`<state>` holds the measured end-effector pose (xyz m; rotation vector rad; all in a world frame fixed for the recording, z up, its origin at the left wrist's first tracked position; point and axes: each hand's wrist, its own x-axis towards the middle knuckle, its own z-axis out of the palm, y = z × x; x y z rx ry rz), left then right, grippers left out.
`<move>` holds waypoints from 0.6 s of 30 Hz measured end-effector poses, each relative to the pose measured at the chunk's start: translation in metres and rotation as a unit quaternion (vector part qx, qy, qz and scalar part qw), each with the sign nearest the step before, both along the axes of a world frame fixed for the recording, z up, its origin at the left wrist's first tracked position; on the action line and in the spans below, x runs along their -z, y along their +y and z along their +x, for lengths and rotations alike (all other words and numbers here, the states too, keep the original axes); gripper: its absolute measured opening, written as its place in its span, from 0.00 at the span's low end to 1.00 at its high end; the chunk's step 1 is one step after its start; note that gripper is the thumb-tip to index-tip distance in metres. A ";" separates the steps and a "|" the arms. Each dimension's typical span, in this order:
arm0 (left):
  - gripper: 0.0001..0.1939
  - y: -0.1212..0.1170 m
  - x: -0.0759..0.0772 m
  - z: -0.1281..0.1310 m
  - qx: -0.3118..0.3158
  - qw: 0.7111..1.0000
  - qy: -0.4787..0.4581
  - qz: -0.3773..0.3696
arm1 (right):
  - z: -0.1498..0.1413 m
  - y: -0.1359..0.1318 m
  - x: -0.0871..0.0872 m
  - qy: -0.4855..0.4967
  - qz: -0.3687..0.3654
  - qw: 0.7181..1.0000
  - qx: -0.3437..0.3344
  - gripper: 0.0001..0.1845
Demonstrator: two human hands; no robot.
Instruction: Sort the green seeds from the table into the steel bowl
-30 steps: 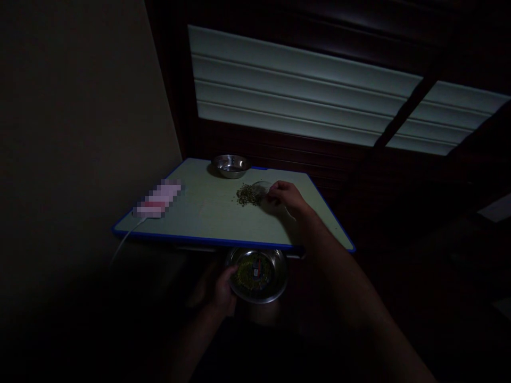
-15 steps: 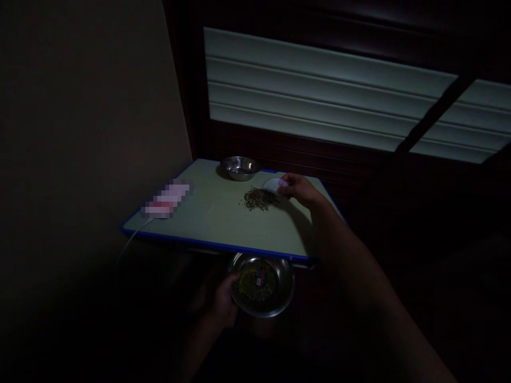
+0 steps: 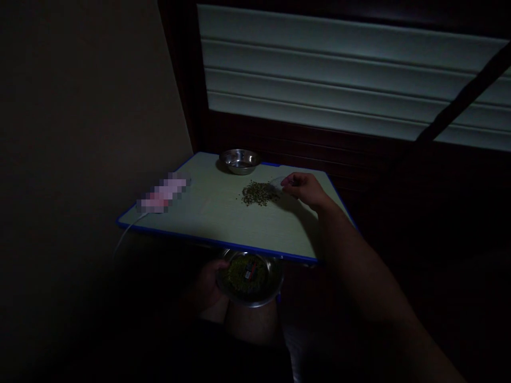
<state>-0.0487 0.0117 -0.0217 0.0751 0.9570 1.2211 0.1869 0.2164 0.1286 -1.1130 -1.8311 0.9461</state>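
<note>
My left hand (image 3: pixel 210 284) grips the left rim of a metal bowl (image 3: pixel 255 305), just below the table's front edge. Inside it lie small green grains (image 3: pixel 239 274), perhaps beans, around a dark patch with a red and white mark. Over the table, my right hand (image 3: pixel 301 187) pinches a thin, pale, see-through piece (image 3: pixel 277 182), rounded like a small lid or scraper; its exact kind is unclear in the dim light. That piece touches or hovers at the right side of a spread of small brownish-green grains (image 3: pixel 257 194) on the tabletop.
A second metal bowl (image 3: pixel 240 162) stands at the back of the pale table (image 3: pixel 199 213) with blue edging. At the left, a blurred-out pinkish object (image 3: pixel 163 194) has a white cable (image 3: pixel 130 227) hanging over the edge. A wall (image 3: pixel 91 106) and slatted panel (image 3: pixel 311 74) enclose the table.
The pale piece in my right hand has tilted and now looks more see-through. My left hand and its bowl have shifted slightly left and up. The view has shifted a little.
</note>
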 end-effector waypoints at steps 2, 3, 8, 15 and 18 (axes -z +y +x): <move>0.06 0.004 -0.006 -0.003 0.043 0.999 0.015 -0.001 | -0.001 -0.001 0.001 -0.042 -0.004 0.999 -0.004 0.11; 0.04 0.005 -0.008 -0.003 0.058 0.998 0.022 -0.004 | -0.001 -0.002 0.002 -0.058 -0.005 0.998 -0.005 0.10; 0.06 0.001 -0.007 0.004 0.038 0.999 0.038 -0.010 | -0.001 -0.006 0.005 -0.059 0.019 0.998 0.015 0.10; 0.06 -0.003 -0.003 0.005 0.060 0.998 0.019 -0.009 | 0.002 -0.005 0.010 -0.036 0.037 0.997 0.057 0.11; 0.06 -0.001 -0.006 0.005 0.050 0.999 0.014 -0.006 | 0.001 -0.004 0.015 -0.038 0.029 0.997 0.061 0.10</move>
